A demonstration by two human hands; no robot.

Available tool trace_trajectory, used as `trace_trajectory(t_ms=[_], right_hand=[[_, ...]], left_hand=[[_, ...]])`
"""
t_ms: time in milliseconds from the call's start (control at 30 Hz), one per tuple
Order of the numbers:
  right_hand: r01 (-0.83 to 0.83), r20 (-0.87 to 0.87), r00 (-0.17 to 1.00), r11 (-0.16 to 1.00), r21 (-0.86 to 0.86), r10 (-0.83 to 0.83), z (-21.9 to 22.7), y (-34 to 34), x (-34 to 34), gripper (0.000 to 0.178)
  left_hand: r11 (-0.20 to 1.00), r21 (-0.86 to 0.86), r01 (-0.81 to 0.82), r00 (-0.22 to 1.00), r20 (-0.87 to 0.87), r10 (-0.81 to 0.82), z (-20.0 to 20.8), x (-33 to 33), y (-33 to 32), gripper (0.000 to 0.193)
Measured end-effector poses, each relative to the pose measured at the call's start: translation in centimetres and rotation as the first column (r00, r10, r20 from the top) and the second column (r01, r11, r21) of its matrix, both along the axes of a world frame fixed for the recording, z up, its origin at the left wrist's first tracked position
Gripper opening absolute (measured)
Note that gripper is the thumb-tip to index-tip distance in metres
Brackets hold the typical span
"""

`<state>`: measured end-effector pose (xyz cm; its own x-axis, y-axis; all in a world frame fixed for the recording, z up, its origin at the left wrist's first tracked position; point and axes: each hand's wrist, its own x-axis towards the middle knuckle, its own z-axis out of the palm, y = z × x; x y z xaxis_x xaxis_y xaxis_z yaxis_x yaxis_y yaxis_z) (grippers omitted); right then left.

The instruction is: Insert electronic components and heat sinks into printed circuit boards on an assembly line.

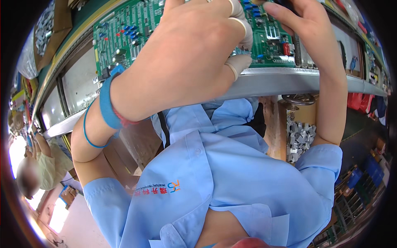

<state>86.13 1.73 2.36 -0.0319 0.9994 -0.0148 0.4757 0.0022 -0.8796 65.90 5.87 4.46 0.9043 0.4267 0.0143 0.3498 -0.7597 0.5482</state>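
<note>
Our smooth blue shirt bears an orange-and-blue emblem beside red characters. Our left hand, with pale rubbery finger cots on curled fingers, covers part of the component-studded green circuit board behind a grey metal rail; our right hand bends near its right end. We cannot tell what either grasps.

Your head camera, the left one of the pair, looks steeply down from your head, its left matching your own. It sits close above your shirt, which fills the lower middle. The top edge crops your left hand, looming large and near, and your right hand, along with the circuit board. The wide fisheye bends the metal rail toward the dark rim and reaches a distant person at far left.
</note>
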Motion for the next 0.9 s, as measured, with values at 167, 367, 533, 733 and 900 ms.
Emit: trace_trajectory(t_ms=[167,367,533,733,900], right_hand=[[0.023,0.033,0.999,0.994,-0.106,-0.020,0.7,0.4,-0.2,0.022],[-0.104,-0.226,0.962,0.970,0.221,0.155,-4.3,1.5,4.5,0.031],[-0.014,-0.380,0.920,0.974,0.228,0.102,-2.3,0.7,3.6,0.034],[-0.054,-0.388,0.918,0.996,0.076,0.080,-1.2,1.7,4.0,0.039],[-0.054,-0.416,0.906,0.996,0.065,0.076,-1.4,2.7,3.6,0.043]], left_hand=[[0.995,0.095,0.007,0.996,-0.086,0.001,-0.3,1.4,0.2,0.012],[0.767,0.405,-0.497,0.860,0.111,0.499,3.7,-0.5,3.6,0.011],[0.045,0.939,-0.340,0.647,0.199,0.736,3.4,-18.6,16.5,0.031],[-0.038,0.901,-0.433,0.297,0.182,0.937,0.1,-28.8,22.6,0.026],[0.233,0.859,-0.456,0.789,0.269,0.553,-0.5,-18.3,25.4,0.021]])
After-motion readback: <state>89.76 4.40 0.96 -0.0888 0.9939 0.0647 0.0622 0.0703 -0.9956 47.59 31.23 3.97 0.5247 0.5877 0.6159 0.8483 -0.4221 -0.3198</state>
